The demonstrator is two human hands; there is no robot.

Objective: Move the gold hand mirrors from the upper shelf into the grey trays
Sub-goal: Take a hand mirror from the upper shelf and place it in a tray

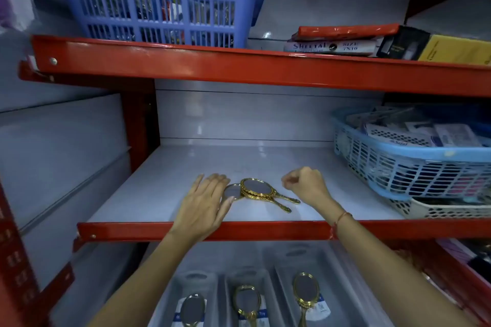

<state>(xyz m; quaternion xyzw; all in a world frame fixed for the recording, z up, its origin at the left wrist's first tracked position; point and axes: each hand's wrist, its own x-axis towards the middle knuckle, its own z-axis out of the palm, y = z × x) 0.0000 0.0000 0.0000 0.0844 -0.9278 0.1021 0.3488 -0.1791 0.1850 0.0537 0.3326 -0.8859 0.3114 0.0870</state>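
Note:
A small pile of gold hand mirrors (259, 190) lies on the white shelf board (265, 162), handles pointing right. My left hand (204, 204) rests flat beside them, fingers spread, touching the round frame of the leftmost mirror (231, 191). To the right of the pile hovers my right hand (308, 184), curled into a loose fist and holding nothing. Below the red shelf edge (132, 229) stand three grey trays (220, 300). Each holds one gold mirror: left (192, 309), middle (247, 302), right (305, 291).
A light blue basket (414, 167) of packaged goods sits on a white basket (446, 210) at the shelf's right. Above, a large blue basket (159, 0) and flat boxes (345, 42) rest on the upper red shelf.

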